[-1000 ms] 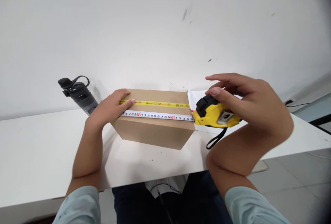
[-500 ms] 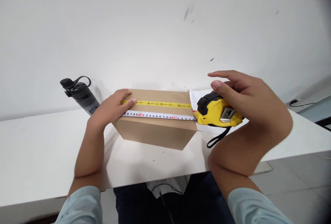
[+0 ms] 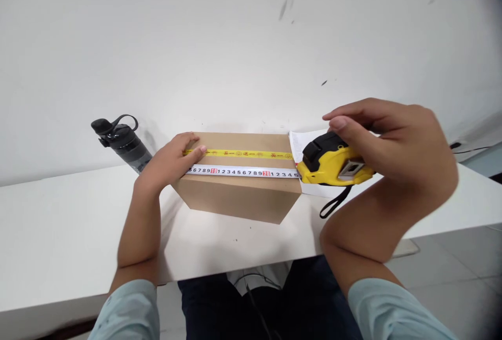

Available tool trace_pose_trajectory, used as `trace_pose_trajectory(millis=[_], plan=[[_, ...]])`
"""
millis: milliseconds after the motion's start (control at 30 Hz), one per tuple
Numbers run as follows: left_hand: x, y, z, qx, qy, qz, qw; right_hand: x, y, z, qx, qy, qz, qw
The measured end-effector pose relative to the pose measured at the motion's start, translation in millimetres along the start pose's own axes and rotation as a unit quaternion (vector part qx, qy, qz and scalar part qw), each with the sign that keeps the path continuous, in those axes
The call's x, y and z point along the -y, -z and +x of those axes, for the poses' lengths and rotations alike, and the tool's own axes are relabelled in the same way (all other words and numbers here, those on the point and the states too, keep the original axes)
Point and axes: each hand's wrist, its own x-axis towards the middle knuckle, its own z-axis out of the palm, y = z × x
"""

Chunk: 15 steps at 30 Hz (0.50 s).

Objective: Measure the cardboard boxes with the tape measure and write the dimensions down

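Observation:
A brown cardboard box (image 3: 235, 197) sits on the table, a strip of yellow printed packing tape (image 3: 257, 155) along its top. The white blade (image 3: 239, 171) of a tape measure lies lengthwise over the box top near its front edge. At the left end, my left hand (image 3: 168, 161) presses the blade to the box, thumb on top; the blade's tip is hidden under it. My right hand (image 3: 392, 136) grips the yellow and black tape measure case (image 3: 327, 165) just past the box's right end, with a black wrist strap (image 3: 335, 203) hanging below.
A dark water bottle (image 3: 125, 141) with a loop on its lid stands left of the box. Paper with writing (image 3: 298, 142) lies behind the case, partly covered. The white table (image 3: 63, 235) backs against a wall (image 3: 219, 47); a black cable (image 3: 470, 150) shows at the right.
The view has shifted slightly. My right hand and the tape measure case sit a little farther right and higher; the blade stays stretched along the box, and my left hand keeps its place.

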Motion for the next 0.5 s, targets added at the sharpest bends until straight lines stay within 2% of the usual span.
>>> trace_pose_trajectory(millis=[133,267,333,433,467,500], plan=[[4.0,-0.6,1.5,-0.022,-0.097,0.016,0.995,-2.0,-4.7,-1.8,-0.105,0.117,-0.009,0.987],[13.9,-1.0,-1.2,-0.121,-0.166,-0.061,0.977,-16.9,-14.5,6.7,-0.245,0.202,0.015,0.948],[17.0,-2.3,-4.6,-0.201,-0.232,-0.092,0.947,-22.8,-18.3,13.4,-0.307,0.192,0.055,0.93],[14.7,-5.7,-13.3,-0.372,-0.311,-0.074,0.871,-30.2,-18.6,24.6,-0.391,0.165,0.126,0.897],[12.2,-6.4,-17.4,-0.408,-0.321,-0.07,0.852,-34.1,-16.6,27.9,-0.424,0.161,0.139,0.88],[9.2,-6.4,-22.0,-0.42,-0.324,-0.068,0.845,-39.3,-13.4,30.7,-0.461,0.155,0.146,0.861]])
